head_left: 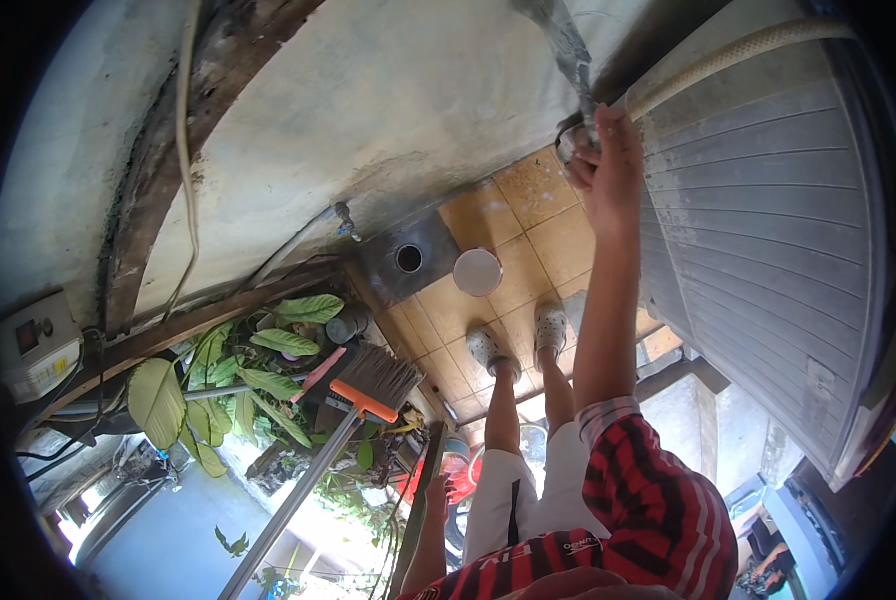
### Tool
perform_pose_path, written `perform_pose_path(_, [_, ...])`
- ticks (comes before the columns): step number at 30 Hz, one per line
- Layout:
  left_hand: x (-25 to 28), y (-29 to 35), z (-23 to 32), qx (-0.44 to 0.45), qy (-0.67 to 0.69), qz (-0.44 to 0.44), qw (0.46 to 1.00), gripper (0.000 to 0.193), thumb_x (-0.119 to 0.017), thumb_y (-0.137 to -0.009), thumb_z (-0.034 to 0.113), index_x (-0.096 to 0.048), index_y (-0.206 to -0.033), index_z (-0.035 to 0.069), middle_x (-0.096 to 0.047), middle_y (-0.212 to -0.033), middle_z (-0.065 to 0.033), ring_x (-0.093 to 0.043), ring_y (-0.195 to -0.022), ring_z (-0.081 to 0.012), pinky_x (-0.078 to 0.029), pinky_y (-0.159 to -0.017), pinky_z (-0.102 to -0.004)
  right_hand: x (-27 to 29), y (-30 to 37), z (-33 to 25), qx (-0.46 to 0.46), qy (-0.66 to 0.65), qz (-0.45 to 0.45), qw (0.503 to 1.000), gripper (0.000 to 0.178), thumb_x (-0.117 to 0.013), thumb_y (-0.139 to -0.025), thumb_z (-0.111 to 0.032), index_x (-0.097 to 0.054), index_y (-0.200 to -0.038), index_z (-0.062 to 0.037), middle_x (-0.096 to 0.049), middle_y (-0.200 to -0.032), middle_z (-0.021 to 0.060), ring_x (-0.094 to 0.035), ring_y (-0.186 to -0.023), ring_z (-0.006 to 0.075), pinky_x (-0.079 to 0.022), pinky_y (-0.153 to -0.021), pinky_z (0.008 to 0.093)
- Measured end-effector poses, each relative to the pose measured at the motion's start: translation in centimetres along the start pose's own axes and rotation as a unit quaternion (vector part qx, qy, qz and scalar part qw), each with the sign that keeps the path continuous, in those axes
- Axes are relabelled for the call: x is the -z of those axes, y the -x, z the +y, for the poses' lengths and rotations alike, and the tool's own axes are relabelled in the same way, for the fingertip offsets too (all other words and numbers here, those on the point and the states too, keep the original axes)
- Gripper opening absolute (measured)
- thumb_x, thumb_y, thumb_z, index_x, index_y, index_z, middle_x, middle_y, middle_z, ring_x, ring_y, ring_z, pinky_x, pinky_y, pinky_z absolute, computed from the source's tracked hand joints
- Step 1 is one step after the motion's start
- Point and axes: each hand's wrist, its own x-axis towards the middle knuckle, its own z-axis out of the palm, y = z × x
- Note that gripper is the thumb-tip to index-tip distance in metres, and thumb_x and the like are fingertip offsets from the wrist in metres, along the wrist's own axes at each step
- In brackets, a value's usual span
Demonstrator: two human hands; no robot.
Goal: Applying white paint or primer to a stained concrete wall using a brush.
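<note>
1. at right, grey ribbed panel, just beside the right hand.
2. against the far wall, grey strip, extending far and slightly left from the right fingers; long axis slanting far-left to near-right.
3. much nearer the strip: right hand, not left hand, low at near left.
4. right fingers curled at the strip's near end, too blurred to tell a grip; left fingers, cannot tell.

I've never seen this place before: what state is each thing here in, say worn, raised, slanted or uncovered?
Right hand: raised, fingers curled at a dark mottled strip
Left hand: lowered; open or closed unclear
Orange-headed broom: slanted, bristles spread
Pale clogs: both worn
Dark square slab: its round hole uncovered
Wall tap: on or off, too small to tell
</note>
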Motion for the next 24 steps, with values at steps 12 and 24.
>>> perform_pose_path(12, [0.1,-0.6,0.8,0.008,-0.009,0.008,1.000,0.022,-0.059,-0.093,0.025,-0.063,-0.106,0.008,-0.058,-0.076,-0.0010,-0.054,-0.060,-0.0114,-0.039,-0.053,-0.0259,2.6,-8.2,14.8,0.145,0.245,-0.023,0.958,0.035,-0.043,-0.106,-0.029,-0.060,-0.092,-0.0018,-0.066,-0.073,0.0105,-0.063,-0.058,0.0230,-0.051,-0.053,0.0356])
perform_pose_path(24, [-1.5,-1.7,-1.2,0.032,-0.006,-0.023,0.999,0.023,-0.059,-0.093,0.025,-0.063,-0.107,0.008,-0.059,-0.078,-0.0023,-0.056,-0.062,-0.0116,-0.039,-0.054,-0.0252,13.3,-8.5,22.4,0.057,0.630,-0.024,0.774,0.034,-0.043,-0.101,-0.023,-0.062,-0.094,0.0040,-0.065,-0.092,0.0281,-0.064,-0.088,0.0455,-0.050,-0.076,0.0533])
